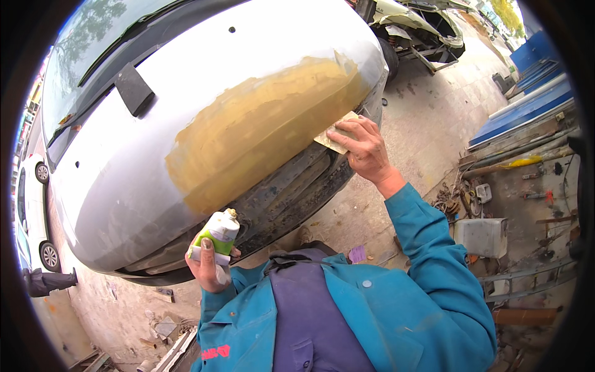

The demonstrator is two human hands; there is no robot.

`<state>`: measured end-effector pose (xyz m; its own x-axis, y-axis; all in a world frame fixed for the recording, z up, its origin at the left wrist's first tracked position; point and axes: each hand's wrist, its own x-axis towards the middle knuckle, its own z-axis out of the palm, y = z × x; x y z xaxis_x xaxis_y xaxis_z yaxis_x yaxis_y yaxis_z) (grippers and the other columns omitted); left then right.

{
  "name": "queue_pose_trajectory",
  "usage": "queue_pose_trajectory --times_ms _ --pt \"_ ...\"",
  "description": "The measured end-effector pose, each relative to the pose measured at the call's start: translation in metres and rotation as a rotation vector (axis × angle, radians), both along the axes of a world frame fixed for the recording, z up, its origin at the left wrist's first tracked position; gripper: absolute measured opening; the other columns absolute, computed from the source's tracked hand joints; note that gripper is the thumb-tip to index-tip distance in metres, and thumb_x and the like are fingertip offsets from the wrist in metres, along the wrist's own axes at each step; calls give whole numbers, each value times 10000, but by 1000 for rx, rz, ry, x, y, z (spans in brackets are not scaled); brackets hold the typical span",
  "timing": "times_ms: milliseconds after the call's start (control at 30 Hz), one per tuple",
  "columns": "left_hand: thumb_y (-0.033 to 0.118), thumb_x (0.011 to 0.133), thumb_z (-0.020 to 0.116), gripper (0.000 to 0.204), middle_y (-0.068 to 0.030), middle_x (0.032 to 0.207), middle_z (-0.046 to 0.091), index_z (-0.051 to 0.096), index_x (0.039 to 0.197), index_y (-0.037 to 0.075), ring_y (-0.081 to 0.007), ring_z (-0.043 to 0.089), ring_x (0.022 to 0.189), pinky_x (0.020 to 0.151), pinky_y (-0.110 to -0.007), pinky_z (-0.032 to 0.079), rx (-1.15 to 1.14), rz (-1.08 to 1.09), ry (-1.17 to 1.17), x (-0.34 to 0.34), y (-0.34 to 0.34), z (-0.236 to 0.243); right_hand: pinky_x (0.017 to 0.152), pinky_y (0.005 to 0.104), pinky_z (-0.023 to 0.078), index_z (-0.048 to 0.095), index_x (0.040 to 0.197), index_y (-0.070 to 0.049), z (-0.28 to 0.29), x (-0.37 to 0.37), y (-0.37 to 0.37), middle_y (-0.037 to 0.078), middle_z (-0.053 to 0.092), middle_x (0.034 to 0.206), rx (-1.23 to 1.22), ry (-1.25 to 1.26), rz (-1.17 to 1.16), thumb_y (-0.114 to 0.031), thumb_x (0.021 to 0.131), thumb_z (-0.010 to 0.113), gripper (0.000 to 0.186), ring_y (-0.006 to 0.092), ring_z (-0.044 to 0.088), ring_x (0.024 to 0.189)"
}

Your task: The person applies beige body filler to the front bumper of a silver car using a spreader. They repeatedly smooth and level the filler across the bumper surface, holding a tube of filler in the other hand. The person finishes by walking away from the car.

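A white car hood point(186, 80) spans the view, with a broad patch of tan body filler point(260, 124) along its front slope. My right hand point(365, 149) is closed on a flat, pale-yellow filler spreader point(332, 137), held at the hood's front edge beside the lower right part of the patch. Fingers of my left hand point(211, 266) wrap round a white and green bottle point(220, 230) with a narrow yellowish tip, in front of the bumper. Part of the left palm is covered by the bottle. White smears mark the left hand.
A black block point(133, 92) rests on the hood near the windshield. Dark, scuffed bumper parts point(279, 192) lie below the hood edge. Right of me are a grey container point(482, 237), pipes and scrap. A stripped car body point(421, 28) stands behind; another person's leg point(49, 282) shows at left.
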<state>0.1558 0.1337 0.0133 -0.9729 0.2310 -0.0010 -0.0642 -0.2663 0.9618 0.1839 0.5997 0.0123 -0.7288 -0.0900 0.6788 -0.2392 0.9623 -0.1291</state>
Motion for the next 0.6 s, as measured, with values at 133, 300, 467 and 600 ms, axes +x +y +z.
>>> queue_pose_trajectory --times_ms 133,300,467,600 --pt "403 1157 747 630 -245 1087 842 712 1441 -158 -281 792 706 625 -392 655 0 -36 -3 -1 3 1 1205 530 546 919 1285 -162 14 -5 -12 60 810 1330 31 11 -15 81 851 743 528 307 738 1273" --pt "396 1158 745 627 -258 1097 836 707 1438 -164 -283 797 726 625 -390 652 0 -63 -3 4 5 6 1218 504 531 906 1263 -187 20 -38 -41 32 776 1313 30 52 -11 1 902 776 427 278 719 1272" --pt "392 1160 745 625 -252 1113 841 710 1450 -161 -276 800 739 656 -393 666 8 -57 -24 7 0 10 1152 487 539 892 1284 -179 8 -27 -62 38 770 1302 12 46 -27 9 872 772 468 286 709 1255" --pt "399 1164 744 623 -249 1133 845 718 1445 -156 -277 805 749 670 -395 672 37 -62 -26 2 1 10 1098 480 553 892 1297 -163 12 10 -72 62 782 1258 -56 -91 -1 20 847 777 499 299 723 1206"
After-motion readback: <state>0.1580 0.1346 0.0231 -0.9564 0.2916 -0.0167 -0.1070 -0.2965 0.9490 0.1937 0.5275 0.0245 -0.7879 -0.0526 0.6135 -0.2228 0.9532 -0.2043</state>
